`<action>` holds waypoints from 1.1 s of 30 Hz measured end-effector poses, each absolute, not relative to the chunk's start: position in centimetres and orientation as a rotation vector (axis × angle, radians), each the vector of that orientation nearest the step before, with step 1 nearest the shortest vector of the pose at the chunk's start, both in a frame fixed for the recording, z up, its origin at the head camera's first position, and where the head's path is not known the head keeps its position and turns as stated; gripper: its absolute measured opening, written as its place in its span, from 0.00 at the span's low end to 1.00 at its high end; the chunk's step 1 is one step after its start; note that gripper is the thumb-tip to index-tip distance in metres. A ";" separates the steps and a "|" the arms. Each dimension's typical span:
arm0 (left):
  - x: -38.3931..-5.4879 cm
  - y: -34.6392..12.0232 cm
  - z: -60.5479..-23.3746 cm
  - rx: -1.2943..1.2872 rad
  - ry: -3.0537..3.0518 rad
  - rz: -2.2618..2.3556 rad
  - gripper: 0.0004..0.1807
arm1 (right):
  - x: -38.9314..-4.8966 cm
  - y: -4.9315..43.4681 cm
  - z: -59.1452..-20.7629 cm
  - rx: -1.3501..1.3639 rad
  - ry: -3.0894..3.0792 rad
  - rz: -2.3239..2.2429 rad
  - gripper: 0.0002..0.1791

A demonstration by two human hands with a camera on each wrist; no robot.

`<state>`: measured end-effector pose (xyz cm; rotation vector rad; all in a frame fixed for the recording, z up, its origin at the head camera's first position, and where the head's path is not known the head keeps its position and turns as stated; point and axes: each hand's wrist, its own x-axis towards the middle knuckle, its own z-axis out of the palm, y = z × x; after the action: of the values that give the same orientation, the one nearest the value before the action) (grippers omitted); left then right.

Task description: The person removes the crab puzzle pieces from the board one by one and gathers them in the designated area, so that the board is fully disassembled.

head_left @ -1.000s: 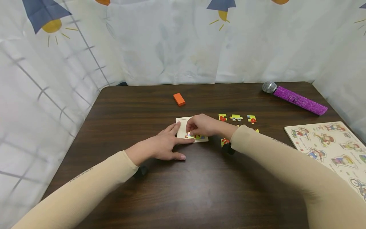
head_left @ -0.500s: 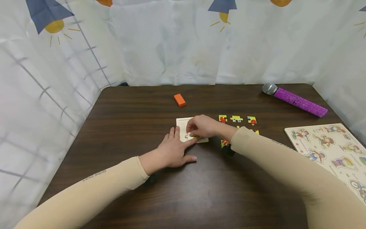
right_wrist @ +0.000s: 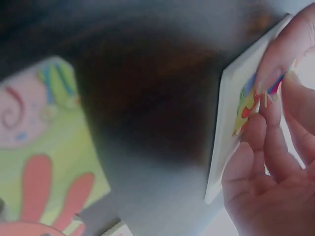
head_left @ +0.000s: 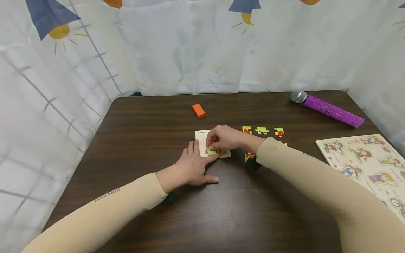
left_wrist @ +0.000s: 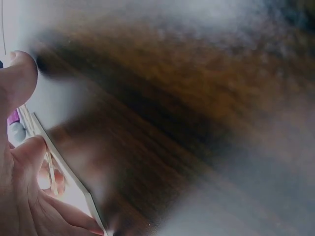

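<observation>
A small cream puzzle board (head_left: 203,135) lies mid-table with some colourful pieces in its lower part. My right hand (head_left: 223,137) is over it, pinching a jigsaw piece (right_wrist: 274,87) between thumb and fingers at the pieces in the board; its fingers partly hide the fit. My left hand (head_left: 194,166) rests with straight fingers at the board's left and near edges, the index finger touching the near side. In the left wrist view, the left thumb (left_wrist: 22,78) stands apart from the board.
Several loose yellow-and-red jigsaw pieces (head_left: 262,130) lie right of the board, some hidden by the right forearm. An orange block (head_left: 198,110) sits behind it. A purple microphone (head_left: 332,110) and a large picture board (head_left: 341,158) occupy the right side.
My left hand has shifted right and slightly nearer, its index finger reaching further along the board's near edge. The right hand stays almost in place on the board.
</observation>
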<state>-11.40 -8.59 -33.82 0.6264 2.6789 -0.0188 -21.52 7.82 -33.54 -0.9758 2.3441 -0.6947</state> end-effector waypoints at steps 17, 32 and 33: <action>-11.5 -8.5 -33.9 0.609 2.673 -0.050 0.46 | -21.9 8.6 -33.1 -0.917 2.310 -0.815 0.05; -11.6 -8.4 -33.8 0.551 2.661 -0.039 0.46 | -20.2 16.6 -31.6 -0.679 2.489 -0.907 0.08; -11.6 -8.4 -33.8 0.551 2.662 -0.035 0.46 | -19.9 17.3 -31.5 -0.673 2.500 -0.903 0.08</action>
<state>-11.58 -8.38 -33.81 0.5510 2.6623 -0.0351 -19.93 17.35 -31.52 -0.6731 2.5005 -0.9028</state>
